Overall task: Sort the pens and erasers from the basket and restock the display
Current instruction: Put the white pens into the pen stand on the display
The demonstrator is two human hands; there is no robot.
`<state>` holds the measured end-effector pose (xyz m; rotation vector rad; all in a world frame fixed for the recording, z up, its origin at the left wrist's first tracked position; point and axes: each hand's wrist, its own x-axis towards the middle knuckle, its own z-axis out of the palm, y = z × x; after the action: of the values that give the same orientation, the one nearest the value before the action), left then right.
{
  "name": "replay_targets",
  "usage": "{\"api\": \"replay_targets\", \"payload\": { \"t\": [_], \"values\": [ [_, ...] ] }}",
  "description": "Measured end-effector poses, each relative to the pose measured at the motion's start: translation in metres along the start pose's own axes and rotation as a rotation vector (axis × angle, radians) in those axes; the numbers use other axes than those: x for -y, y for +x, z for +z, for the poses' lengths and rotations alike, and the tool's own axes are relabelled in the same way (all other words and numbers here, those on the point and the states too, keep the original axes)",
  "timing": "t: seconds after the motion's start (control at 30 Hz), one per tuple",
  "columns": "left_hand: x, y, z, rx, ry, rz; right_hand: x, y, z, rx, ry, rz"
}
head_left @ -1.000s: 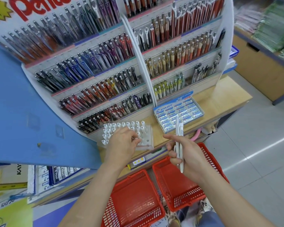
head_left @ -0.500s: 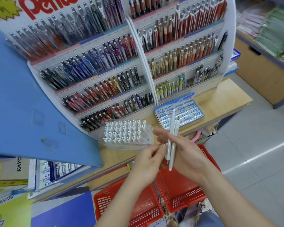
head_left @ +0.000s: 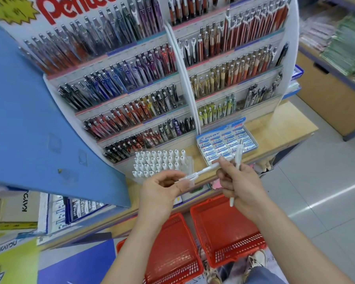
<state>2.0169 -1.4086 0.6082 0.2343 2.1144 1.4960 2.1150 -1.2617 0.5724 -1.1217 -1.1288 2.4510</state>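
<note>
the left hand (head_left: pixel 162 191) pinches one end of a white pen (head_left: pixel 205 170) between thumb and fingertips. the pen slants across the gap, and its far end meets the fingertips of the right hand (head_left: pixel 242 185). the right hand's curled fingers grip a second white pen (head_left: pixel 238 154), held nearly upright, with its lower end sticking out under the palm. that makes two pens in the hands, both over the front edge of the wooden surface (head_left: pixel 279 128).

just behind the left hand, a clear holder (head_left: pixel 160 162) on that surface carries rows of white pen ends, too blurred to count. behind the right hand is an open blue box of erasers (head_left: pixel 225 145). its wrappers read "pilot" and its flap reads "plastic eraser". the display (head_left: pixel 182 83) rises behind, with tiers of clipped pens under red letters "pente", cut off at the top edge.

below the hands, a red basket (head_left: pixel 172 249) and a second red basket (head_left: pixel 223 228) sit side by side. at lower left, stacked boxes (head_left: pixel 27 203) read "kayou", and others read "pilot".
</note>
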Motion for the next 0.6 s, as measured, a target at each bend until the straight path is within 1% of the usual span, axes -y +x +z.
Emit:
{"api": "replay_targets", "payload": {
  "t": [0.07,0.17,0.2,0.23,0.3,0.37,0.47,0.53,0.6],
  "values": [
    [-0.001,0.004,-0.005,-0.045,-0.095,-0.042,-0.001,-0.001,0.001,0.03,0.056,0.006],
    [-0.002,0.008,-0.009,-0.015,-0.354,-0.152,-0.001,-0.004,0.0,0.081,0.112,0.018],
    [-0.004,0.008,-0.01,-0.006,-0.389,-0.168,-0.001,-0.004,-0.001,0.092,0.11,0.024],
    [-0.006,0.009,-0.01,-0.006,-0.376,-0.162,-0.001,-0.004,-0.001,0.1,0.098,0.029],
    [-0.012,0.012,-0.014,-0.037,-0.276,-0.096,-0.004,-0.003,-0.002,0.099,0.05,0.037],
    [-0.019,0.019,-0.022,-0.094,-0.119,0.023,-0.007,-0.001,-0.003,0.046,0.011,0.043],
    [-0.026,0.031,-0.034,-0.163,0.24,0.244,-0.011,0.005,-0.006,-0.041,0.032,0.068],
    [-0.027,0.034,-0.035,-0.152,0.485,0.398,-0.013,0.006,-0.008,-0.064,0.058,0.082],
    [-0.024,0.038,-0.032,-0.122,0.671,0.544,-0.015,0.007,-0.01,-0.074,0.071,0.082]
  ]
}}
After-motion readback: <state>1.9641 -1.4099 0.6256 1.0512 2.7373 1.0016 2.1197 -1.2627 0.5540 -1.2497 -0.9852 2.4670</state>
